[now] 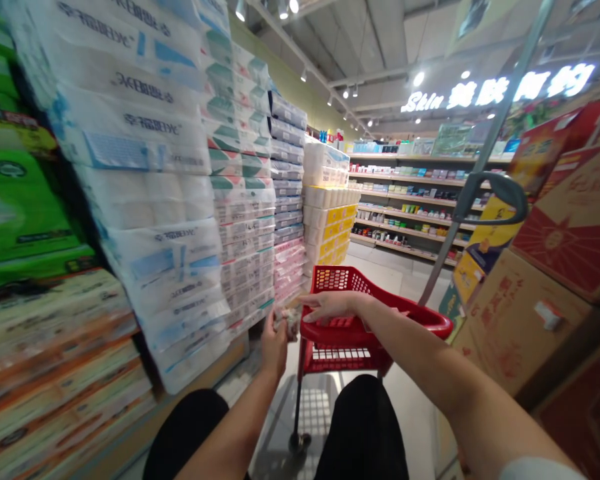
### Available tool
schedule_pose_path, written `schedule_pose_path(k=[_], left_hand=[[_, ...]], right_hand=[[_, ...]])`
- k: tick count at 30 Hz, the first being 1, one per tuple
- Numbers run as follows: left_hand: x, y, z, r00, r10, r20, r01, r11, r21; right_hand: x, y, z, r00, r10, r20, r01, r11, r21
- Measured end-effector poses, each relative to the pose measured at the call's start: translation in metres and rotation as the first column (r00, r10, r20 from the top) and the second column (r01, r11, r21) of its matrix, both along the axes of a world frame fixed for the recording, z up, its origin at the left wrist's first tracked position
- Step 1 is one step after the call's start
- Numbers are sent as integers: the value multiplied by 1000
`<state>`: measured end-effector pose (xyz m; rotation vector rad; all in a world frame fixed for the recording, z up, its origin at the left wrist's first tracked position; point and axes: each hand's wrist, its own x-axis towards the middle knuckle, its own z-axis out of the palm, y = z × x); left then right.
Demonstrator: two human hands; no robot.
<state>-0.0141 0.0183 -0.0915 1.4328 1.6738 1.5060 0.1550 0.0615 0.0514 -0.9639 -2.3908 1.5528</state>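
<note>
A red shopping cart (375, 347) stands in front of my knees, its basket made of perforated plastic. My left hand (274, 347) is beside the cart's left rim, fingers closed around a small crumpled packet (291, 323) with a pale, mottled surface. Over the left end of the basket reaches my right hand (330, 307), palm down with its fingers stretched toward the packet. Whether its fingertips touch the packet, I cannot tell. Some reddish items in the basket are mostly hidden under my right forearm.
Tall stacks of wrapped tissue rolls (155, 167) line the left, with green packs (25, 200) nearer. Cardboard boxes (520, 320) are piled on the right, beside a grey pole with a handle (495, 197). Shelves of small goods (410, 193) stand at the back.
</note>
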Motion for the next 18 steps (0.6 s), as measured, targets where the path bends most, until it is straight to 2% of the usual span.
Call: schedule_pose_path(k=[2, 5, 7, 9, 12, 14, 16, 18], left_hand=[[9, -7, -7, 992, -126, 21, 123, 985, 119], [15, -9, -16, 986, -165, -11, 163, 953, 256], [10, -6, -21, 984, -174, -25, 174, 945, 276], [1, -1, -26, 979, -203, 3, 195, 948, 251], [-10, 1, -34, 943, -272, 190, 238, 954, 184], [-12, 0, -37, 885, -298, 358, 260, 954, 151], [-11, -1, -35, 816, -305, 491, 261, 952, 157], [-10, 0, -28, 775, -298, 558, 220, 954, 204]], right_hand=[[-6, 3, -2, 998, 37, 44, -39, 998, 43], [-19, 4, -5, 993, 38, 114, -64, 970, 235], [-27, 4, -5, 987, 32, 159, -76, 957, 278], [-35, 4, -4, 976, 38, 215, -94, 962, 257], [-43, 9, -2, 954, 78, 290, -164, 944, 286], [-48, 12, -2, 949, 101, 300, -206, 915, 345], [-52, 15, -4, 954, 98, 284, -209, 896, 392], [-58, 16, -6, 960, 68, 272, -184, 883, 432]])
